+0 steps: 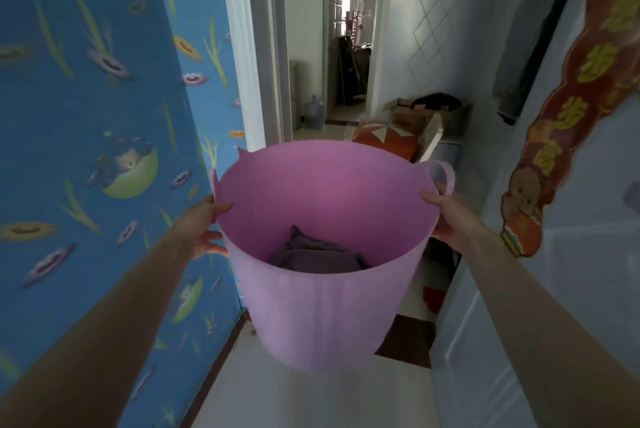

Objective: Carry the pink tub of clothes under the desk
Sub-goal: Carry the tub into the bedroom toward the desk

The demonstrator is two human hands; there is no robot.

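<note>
The pink tub (pixel 322 316) hangs in the air in front of me, held off the floor between both arms. Dark purple clothes (pixel 320 256) lie folded at its bottom. My left hand (pixel 204 226) grips the tub's left rim, thumb over the edge and fingers on the outer wall. At the right rim, just below the loop handle (pixel 445 174), my right hand (pixel 446 216) clamps the tub in the same way. No desk is in view.
A blue patterned wall (pixel 86 150) runs close on my left. A white door with a red decoration (pixel 571 116) is close on my right. Ahead, a doorway opens onto a hall with a water jug (pixel 313 112), an orange cushion (pixel 386 140) and a cardboard box (pixel 419 112).
</note>
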